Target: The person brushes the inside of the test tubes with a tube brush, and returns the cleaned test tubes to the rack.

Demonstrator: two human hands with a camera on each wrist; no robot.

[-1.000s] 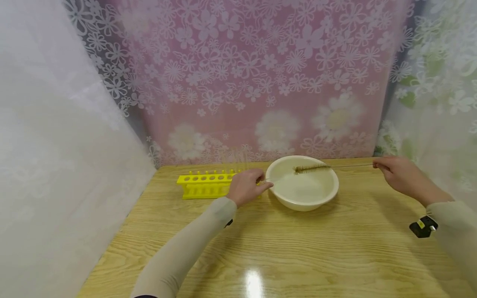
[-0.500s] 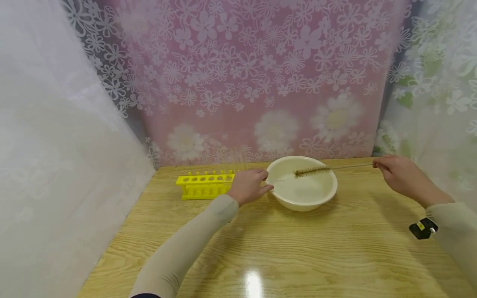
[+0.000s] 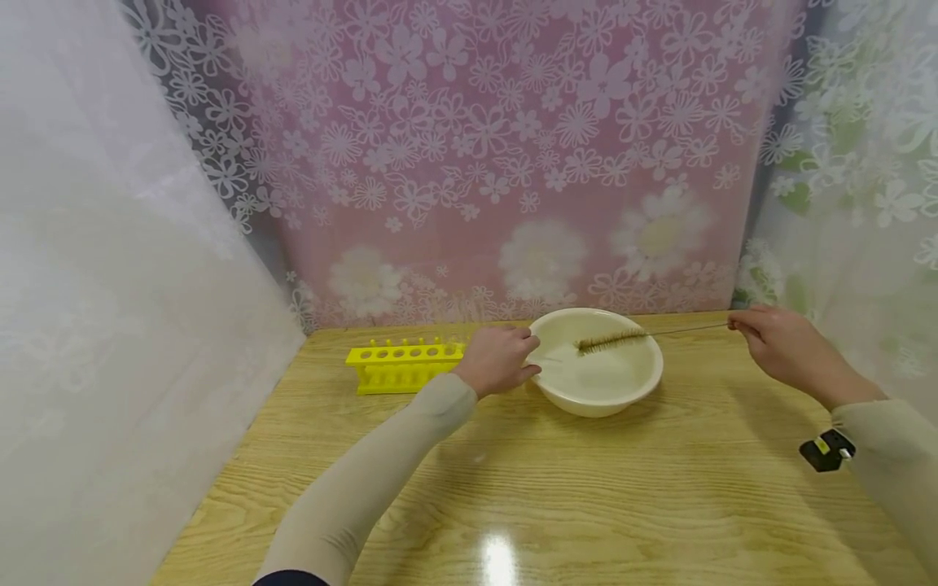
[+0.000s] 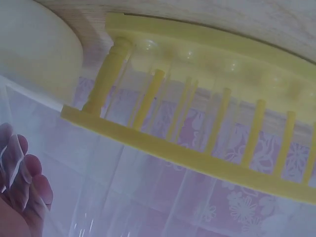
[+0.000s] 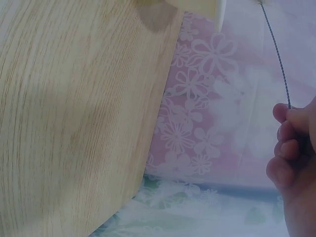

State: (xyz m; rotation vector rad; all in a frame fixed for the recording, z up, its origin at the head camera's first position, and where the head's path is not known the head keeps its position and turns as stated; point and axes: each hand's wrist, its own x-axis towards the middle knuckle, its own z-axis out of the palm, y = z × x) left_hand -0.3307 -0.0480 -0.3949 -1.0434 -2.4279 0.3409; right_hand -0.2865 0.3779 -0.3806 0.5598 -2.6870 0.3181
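Observation:
My left hand (image 3: 498, 358) holds a clear glass test tube (image 3: 548, 360) at the left rim of a cream basin (image 3: 595, 402). The tube's open end points right over the basin; in the left wrist view the see-through glass (image 4: 12, 157) lies across the fingers. My right hand (image 3: 786, 352) pinches the thin twisted-wire handle (image 5: 279, 61) of a test tube brush. Its brown bristle head (image 3: 610, 341) hangs above the basin, apart from the tube and pointing left, its tip slightly lower than the handle.
A yellow test tube rack (image 3: 403, 355) stands left of the basin, partly behind my left hand. Several clear tubes (image 4: 131, 197) stand upright at its right end. Behind the wooden table (image 3: 586, 505) hangs a pink floral curtain (image 3: 513, 163), with pale sheets at both sides.
My left hand has shifted slightly right with the tube. The brush has tilted, its bristle end dropping a little, and my right hand has edged left.

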